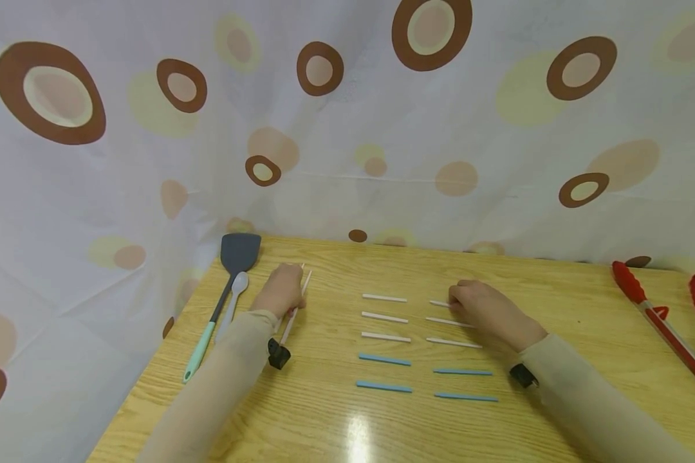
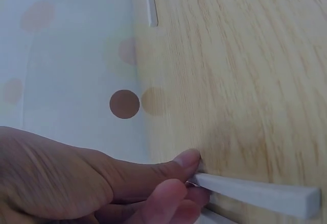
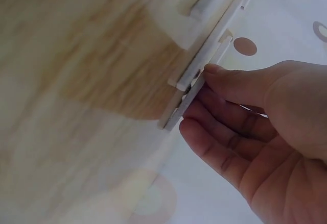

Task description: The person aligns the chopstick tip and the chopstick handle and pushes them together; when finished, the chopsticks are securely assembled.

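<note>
On the left of the table, my left hand [image 1: 280, 292] pinches a white stick [image 2: 255, 192], square-ended and tapering like a chopstick, between thumb and fingers. A second white stick [image 2: 213, 216] lies close beside it, partly hidden by the hand. My right hand [image 1: 486, 308] holds the farthest white stick [image 1: 438, 303] of the right column by thumb and fingertips, low at the tabletop. Nearer in that column are two white sticks [image 1: 454, 343] and two blue sticks [image 1: 462, 372]. The left column has three white sticks [image 1: 385, 317] and two blue sticks [image 1: 385, 359].
A dark spatula [image 1: 240, 252] with a mint handle and a pale grey spoon [image 1: 239, 283] lie at the table's left edge. Red-tipped tongs [image 1: 668, 328] rest at the far right. A patterned curtain [image 1: 347, 128] hangs behind the wooden table [image 1: 301, 411].
</note>
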Demonstrator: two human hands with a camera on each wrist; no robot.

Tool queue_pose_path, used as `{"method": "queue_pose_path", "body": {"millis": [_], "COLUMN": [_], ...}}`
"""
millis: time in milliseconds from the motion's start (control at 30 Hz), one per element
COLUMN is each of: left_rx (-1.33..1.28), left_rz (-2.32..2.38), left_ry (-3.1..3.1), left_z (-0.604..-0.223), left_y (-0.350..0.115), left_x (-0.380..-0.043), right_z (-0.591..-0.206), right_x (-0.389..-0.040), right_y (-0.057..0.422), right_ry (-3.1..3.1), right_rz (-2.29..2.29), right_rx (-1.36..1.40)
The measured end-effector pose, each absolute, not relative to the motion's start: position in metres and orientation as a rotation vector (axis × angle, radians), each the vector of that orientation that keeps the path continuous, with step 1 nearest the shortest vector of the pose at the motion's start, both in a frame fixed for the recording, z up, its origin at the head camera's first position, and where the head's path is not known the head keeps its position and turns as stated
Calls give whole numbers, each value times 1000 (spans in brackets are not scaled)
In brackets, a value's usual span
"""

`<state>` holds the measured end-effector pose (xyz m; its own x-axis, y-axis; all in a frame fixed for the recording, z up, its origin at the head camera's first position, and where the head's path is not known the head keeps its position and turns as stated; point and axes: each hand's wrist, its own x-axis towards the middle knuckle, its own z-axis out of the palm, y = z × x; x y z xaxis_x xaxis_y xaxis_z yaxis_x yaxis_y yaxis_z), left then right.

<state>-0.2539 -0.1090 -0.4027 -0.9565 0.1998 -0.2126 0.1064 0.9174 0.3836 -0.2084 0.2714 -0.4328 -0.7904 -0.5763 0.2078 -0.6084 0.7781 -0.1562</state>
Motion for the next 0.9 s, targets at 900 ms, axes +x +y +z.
{"method": "queue_pose_path", "body": {"millis": [900], "left_rx": [1175], "left_rz": [469], "left_ry": [2849], "left_z": [-408], "left_y": [-28], "left_x": [-253], "right_z": [-406], "right_x": [-193], "right_y": [250], "right_ry": [-2620], "right_rz": [408], "right_rx": [1108]}}
